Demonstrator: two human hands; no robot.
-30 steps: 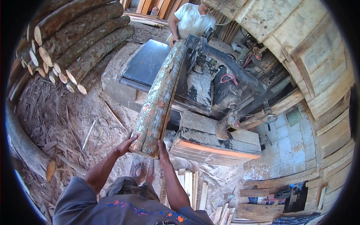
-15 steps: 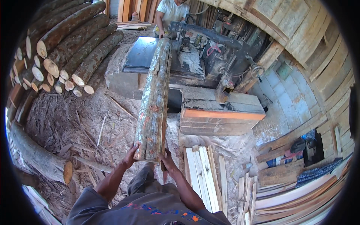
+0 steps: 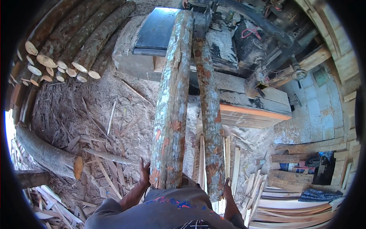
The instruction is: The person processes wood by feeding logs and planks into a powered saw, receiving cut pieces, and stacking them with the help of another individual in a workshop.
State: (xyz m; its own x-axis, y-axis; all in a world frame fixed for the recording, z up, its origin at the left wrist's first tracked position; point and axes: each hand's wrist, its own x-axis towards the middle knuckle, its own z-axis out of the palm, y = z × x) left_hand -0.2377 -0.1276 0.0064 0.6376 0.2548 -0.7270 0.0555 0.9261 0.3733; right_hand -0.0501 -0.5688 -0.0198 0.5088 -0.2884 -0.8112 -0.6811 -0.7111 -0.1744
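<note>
A long bark-covered log (image 3: pixel 170 110) stretches from my waist to the saw table (image 3: pixel 158 28), its near end against my shirt. To its right lies a narrower bark-covered slab (image 3: pixel 212 126), with a gap between the two. My left hand (image 3: pixel 143 176) is at the left side of the log's near end, fingers apart and pointing up. At the slab's near end, my right hand (image 3: pixel 228 192) presses against the outer edge, its grip partly hidden. The far end of the slab reaches the sawing machine (image 3: pixel 248 38).
Stacked logs (image 3: pixel 91 42) fill the far left, and another log (image 3: pixel 49 154) lies at near left. Bark scraps and sawdust cover the ground. Sawn boards (image 3: pixel 234 164) and planks (image 3: pixel 301 213) lie to the right. Across the table, a person's hand (image 3: pixel 185 4) shows at the top edge.
The slab has come apart from the log and swung right. My hands have spread, the left opening beside the log. Log and slab are nearer my body, and my view has tipped down.
</note>
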